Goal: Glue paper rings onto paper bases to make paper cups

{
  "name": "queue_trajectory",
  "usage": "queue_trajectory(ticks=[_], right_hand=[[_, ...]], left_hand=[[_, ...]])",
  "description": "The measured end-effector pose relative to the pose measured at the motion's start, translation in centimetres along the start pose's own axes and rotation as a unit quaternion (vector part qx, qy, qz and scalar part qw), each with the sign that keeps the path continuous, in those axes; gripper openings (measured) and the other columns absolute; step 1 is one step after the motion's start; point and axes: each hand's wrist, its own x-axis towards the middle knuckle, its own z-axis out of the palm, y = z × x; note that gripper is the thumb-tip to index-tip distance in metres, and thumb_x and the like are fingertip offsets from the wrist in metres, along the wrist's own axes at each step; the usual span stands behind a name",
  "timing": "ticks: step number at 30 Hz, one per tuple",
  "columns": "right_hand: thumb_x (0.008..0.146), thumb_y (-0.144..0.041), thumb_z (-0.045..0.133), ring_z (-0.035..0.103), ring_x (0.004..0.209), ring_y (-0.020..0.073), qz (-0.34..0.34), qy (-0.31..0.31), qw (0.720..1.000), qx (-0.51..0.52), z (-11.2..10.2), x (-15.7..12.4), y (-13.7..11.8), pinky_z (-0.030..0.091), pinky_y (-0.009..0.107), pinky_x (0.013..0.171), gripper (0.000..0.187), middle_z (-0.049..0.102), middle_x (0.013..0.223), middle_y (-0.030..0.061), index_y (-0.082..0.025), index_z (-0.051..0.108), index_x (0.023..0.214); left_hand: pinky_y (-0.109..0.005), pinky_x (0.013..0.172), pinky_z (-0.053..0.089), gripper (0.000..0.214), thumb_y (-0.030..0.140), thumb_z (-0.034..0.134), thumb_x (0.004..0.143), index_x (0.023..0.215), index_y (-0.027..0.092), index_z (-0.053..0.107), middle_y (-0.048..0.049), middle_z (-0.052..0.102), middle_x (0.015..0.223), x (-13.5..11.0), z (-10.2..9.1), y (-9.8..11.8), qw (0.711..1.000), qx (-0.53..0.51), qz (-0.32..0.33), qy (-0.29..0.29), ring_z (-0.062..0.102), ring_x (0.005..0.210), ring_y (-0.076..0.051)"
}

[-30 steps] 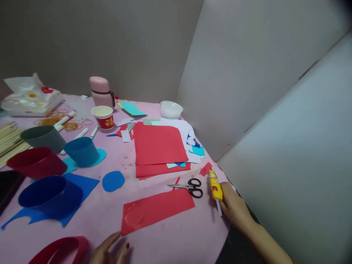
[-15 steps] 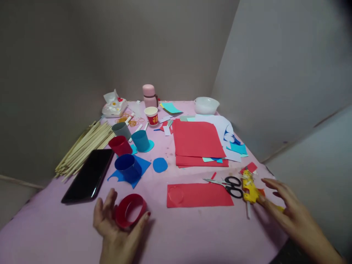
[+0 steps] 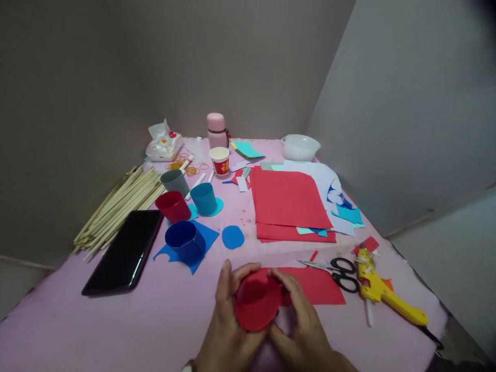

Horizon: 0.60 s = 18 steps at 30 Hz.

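Low at the front of the table, both my hands are wrapped round a red paper ring (image 3: 258,320). My left hand (image 3: 236,315) curls about its left side and my right hand (image 3: 300,315) cups the right side. The ring is tilted with its round rim facing me; its lower part is hidden by my palms. Partly covered by my right fingers, a red paper strip (image 3: 320,289) lies flat behind. Black-handled scissors (image 3: 341,274) rest at that strip's right end. Beside them a yellow glue gun (image 3: 391,297) lies with a white glue stick (image 3: 369,312) under it.
Blue (image 3: 186,242), red (image 3: 173,206), teal (image 3: 204,200) and grey (image 3: 175,182) paper cylinders stand on the left, beside a black tablet (image 3: 124,250) and wooden sticks (image 3: 120,209). Red sheets (image 3: 290,199), a blue disc (image 3: 233,237), a paper cup (image 3: 219,161), a pink flask (image 3: 217,132) and a white bowl (image 3: 300,148) lie beyond.
My right hand has left the glue gun and come to the middle, onto the red paper ring. My left hand has carried the ring rightward, in front of the red strip.
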Motion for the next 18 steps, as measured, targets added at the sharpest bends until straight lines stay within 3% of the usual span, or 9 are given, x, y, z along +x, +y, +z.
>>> queue_trajectory(ticks=[6,11,18], right_hand=[[0.080,-0.023,0.058,0.056,0.117,0.0287,0.012,0.001,0.999,0.039,0.3,0.1,1.1,0.052,0.043,0.094,0.064,0.055,0.129,0.0118,-0.025,0.032,0.138],[0.085,-0.037,0.053,0.056,0.113,0.0301,0.035,0.033,0.994,0.102,0.4,-0.2,1.3,0.051,0.046,0.091,0.057,0.056,0.126,0.0105,-0.029,0.034,0.138],[0.087,-0.045,0.049,0.056,0.115,0.0317,0.119,0.004,0.983,0.141,0.5,-0.5,1.1,0.053,0.047,0.091,0.050,0.055,0.128,0.0112,-0.029,0.041,0.133]], left_hand=[[-0.038,0.093,0.051,0.087,0.014,0.061,0.081,0.147,0.027,0.006,-0.0111,0.058,0.122,0.4,1.5,-2.8,0.999,-0.010,0.039,0.004,0.059,0.111,-0.021],[-0.036,0.095,0.049,0.081,0.024,0.059,0.085,0.146,0.030,0.007,-0.0085,0.057,0.124,0.1,1.6,-2.1,1.000,-0.004,-0.020,-0.014,0.057,0.115,-0.020],[-0.040,0.098,0.046,0.085,0.022,0.062,0.083,0.146,0.032,0.005,-0.0092,0.052,0.130,-0.3,1.7,-1.3,0.995,0.022,-0.099,-0.023,0.054,0.119,-0.023]])
